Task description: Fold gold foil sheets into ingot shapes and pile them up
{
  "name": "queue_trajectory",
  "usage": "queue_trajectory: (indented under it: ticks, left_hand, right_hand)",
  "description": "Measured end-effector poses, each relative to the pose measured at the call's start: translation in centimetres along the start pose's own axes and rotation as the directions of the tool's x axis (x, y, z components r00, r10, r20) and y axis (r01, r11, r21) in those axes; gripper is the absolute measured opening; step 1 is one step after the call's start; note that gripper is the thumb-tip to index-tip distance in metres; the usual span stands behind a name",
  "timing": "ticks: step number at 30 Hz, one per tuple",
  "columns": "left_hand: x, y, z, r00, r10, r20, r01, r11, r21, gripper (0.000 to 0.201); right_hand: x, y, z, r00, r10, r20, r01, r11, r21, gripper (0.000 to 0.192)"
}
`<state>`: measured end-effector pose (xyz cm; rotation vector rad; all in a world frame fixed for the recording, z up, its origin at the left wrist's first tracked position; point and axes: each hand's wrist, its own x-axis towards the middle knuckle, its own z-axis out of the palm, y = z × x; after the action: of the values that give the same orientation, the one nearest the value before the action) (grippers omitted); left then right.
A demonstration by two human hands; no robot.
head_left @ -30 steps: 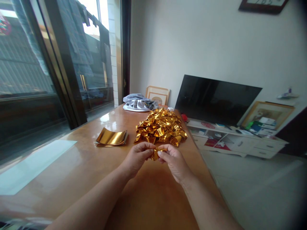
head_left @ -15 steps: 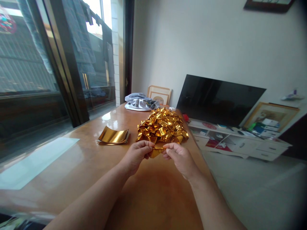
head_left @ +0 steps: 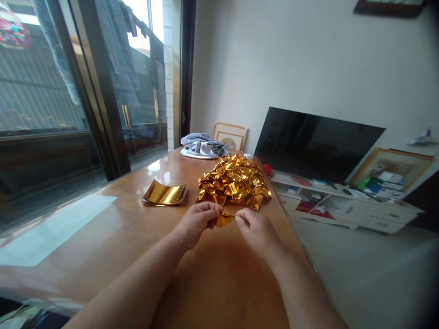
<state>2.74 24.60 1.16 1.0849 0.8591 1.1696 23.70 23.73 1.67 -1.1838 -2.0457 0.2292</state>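
Between my hands is a partly folded piece of gold foil paper, held above the table just in front of the pile. My left hand pinches its left end between thumb and fingers. At the right end, my right hand grips a corner with thumb and forefinger. A heap of folded gold foil pieces lies right behind the hands. To the left sits a stack of flat gold foil sheets, its top sheet curling up at the edge.
The glossy brown table carries a pale sheet at its left and folded clothes at the far end. Beyond the table's right edge are a black television and a white cabinet. A glass sliding door stands left.
My right hand has turned, its fingers curling further in at the foil's right end. The left hand keeps its pinch. The whole view has shifted slightly.
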Motion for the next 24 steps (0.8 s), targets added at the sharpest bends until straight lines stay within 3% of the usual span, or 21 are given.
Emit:
queue_trajectory:
  ticks: [4,7,11,14,19,24]
  left_hand:
    - [-0.05,-0.14,-0.06,1.000,-0.012,0.027,0.012,1.000,-0.029,0.019]
    - [0.02,-0.27,-0.15,0.999,-0.014,0.042,0.016,0.999,-0.042,0.020]
    - [0.17,-0.21,-0.17,1.000,-0.012,0.010,0.013,0.999,-0.043,0.019]
    - [0.22,-0.04,-0.10,1.000,0.000,-0.012,0.000,0.999,-0.040,0.018]
    - [0.23,-0.10,-0.09,1.000,0.012,-0.006,-0.012,0.999,-0.037,0.019]
    - [0.22,-0.14,-0.05,0.998,0.065,0.009,-0.065,0.998,0.017,0.018]
  right_hand:
    - [0.03,-0.43,0.17,0.999,-0.037,-0.011,0.034,0.978,-0.206,0.017]
    - [0.05,-0.62,0.37,0.998,-0.052,-0.035,0.042,0.967,-0.250,0.018]
    - [-0.08,-0.49,0.66,0.998,0.012,-0.056,-0.015,0.999,-0.043,0.017]
    - [-0.09,-0.27,0.80,0.986,0.146,-0.078,-0.128,0.971,0.200,0.017]
    - [0.21,-0.09,0.81,0.915,0.404,0.017,-0.343,0.756,0.558,0.027]
    - [0.39,-0.44,0.74,0.804,0.561,0.197,-0.537,0.545,0.644,0.038]
